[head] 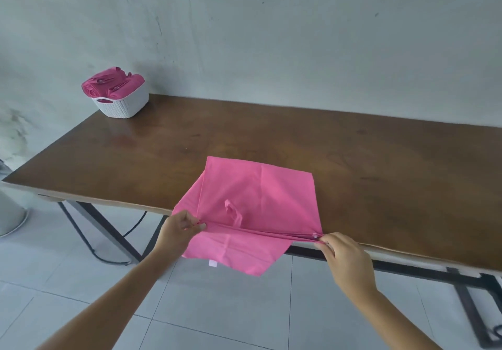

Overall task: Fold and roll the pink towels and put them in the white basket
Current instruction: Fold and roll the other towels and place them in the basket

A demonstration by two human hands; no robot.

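A pink towel (255, 192) lies over the near edge of the brown wooden table (380, 165), partly folded, with its lower part hanging off the edge. A small loop shows near its middle. My left hand (179, 227) pinches the fold line at the towel's left end. At the right end of that fold, my right hand (342, 254) pinches the bunched layers. The white basket (123, 104) stands at the table's far left corner, with several rolled pink towels (111, 83) inside it.
A grey wall runs behind the table. Black metal table legs (103, 230) and a dark cable stand on the pale tiled floor below. A pale rounded object (11, 214) sits on the floor at the far left.
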